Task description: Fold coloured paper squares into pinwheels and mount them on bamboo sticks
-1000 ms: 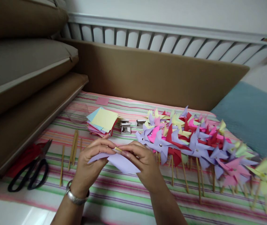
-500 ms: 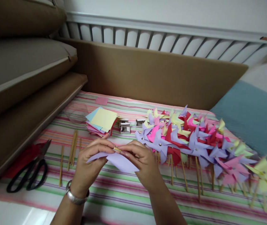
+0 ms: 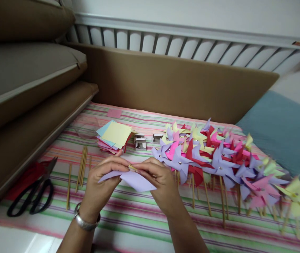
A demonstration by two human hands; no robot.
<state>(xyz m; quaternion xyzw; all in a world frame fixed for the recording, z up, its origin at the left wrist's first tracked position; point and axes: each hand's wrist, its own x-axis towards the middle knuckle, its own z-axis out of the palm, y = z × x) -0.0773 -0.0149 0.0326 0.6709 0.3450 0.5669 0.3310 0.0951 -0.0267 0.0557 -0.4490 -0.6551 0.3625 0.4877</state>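
A light purple paper pinwheel is held between both hands above the striped cloth. My left hand is closed on its left side, fingers bent over the upper edge. My right hand pinches its right side, with the fingertips close to those of the left. Between the fingertips shows a small yellowish piece, perhaps a stick's end; most of it is hidden. Just beyond the hands lies a stack of coloured paper squares, yellow on top.
Several finished pinwheels on sticks lie at right. Black-handled scissors and wooden sticks are at left. Small open boxes stand behind the hands. Stacked brown cushions rise at left, a brown panel at the back.
Both hands keep their hold with only a slight shift at the fingertips. The purple paper has moved very little; everything else stays in place.
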